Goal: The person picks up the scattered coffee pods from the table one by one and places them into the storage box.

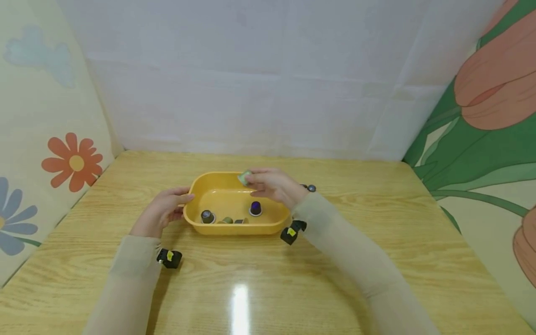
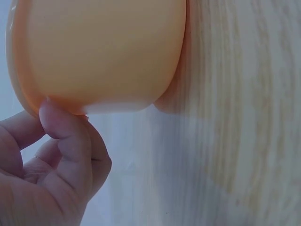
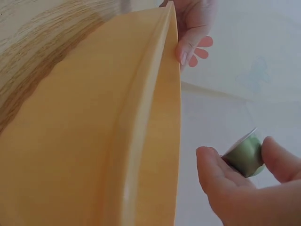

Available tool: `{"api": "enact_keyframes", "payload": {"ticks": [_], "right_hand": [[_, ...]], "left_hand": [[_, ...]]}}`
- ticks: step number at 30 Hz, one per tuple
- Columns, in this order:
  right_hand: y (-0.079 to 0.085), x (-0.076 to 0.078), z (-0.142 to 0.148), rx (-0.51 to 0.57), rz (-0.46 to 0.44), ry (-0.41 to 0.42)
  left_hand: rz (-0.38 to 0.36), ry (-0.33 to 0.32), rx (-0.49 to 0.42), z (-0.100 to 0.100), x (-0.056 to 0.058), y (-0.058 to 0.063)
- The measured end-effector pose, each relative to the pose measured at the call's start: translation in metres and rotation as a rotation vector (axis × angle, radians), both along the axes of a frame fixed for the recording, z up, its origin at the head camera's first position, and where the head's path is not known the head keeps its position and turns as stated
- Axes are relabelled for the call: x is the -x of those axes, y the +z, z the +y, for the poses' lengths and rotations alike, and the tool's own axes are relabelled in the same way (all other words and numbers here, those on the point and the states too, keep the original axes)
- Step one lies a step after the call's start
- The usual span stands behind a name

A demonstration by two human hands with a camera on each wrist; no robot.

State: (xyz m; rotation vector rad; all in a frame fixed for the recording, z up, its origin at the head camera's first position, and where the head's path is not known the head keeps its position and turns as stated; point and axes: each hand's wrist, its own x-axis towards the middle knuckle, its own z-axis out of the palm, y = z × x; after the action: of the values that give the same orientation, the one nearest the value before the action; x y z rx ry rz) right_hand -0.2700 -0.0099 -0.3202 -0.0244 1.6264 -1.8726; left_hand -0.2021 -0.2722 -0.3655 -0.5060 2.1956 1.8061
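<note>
A yellow oval plastic tub [image 1: 234,229] stands on the table. My left hand [image 1: 165,207] grips its left end by the rim, thumb and fingers pinching the lip in the left wrist view. Over the far side of the tub, my right hand [image 1: 274,184] pinches a light green coffee capsule [image 3: 247,155] between thumb and fingers. Inside the tub, a dark grey capsule [image 1: 207,216] sits at the near left and a purple capsule [image 1: 255,208] right of the middle. An olive capsule [image 1: 227,220] and a brownish one [image 1: 240,221] are partly hidden by the near wall.
Behind my right wrist, dark capsules [image 1: 311,188] lie on the wooden table [image 1: 201,288], partly covered by the hand. A white cloth [image 1: 251,111] hangs at the table's back edge, with flower-printed panels [image 1: 75,163] at both sides.
</note>
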Motion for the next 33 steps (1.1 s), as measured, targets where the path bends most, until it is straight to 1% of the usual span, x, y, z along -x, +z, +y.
{"api": "enact_keyframes", "payload": {"ticks": [12,18,27,33], "right_hand": [[-0.001,-0.005,-0.012,-0.057,-0.021,-0.032],[-0.003,-0.008,-0.013,-0.076,-0.03,-0.016],[-0.007,-0.01,-0.013,-0.152,0.015,0.005],[-0.009,-0.011,-0.013,-0.175,0.01,-0.007]], "left_hand": [[0.004,-0.002,-0.005,0.003,-0.001,0.001],[0.002,-0.002,-0.009,0.006,-0.001,0.001],[-0.015,0.003,-0.022,0.009,0.001,0.001],[-0.02,0.004,-0.014,0.01,0.002,0.001]]}}
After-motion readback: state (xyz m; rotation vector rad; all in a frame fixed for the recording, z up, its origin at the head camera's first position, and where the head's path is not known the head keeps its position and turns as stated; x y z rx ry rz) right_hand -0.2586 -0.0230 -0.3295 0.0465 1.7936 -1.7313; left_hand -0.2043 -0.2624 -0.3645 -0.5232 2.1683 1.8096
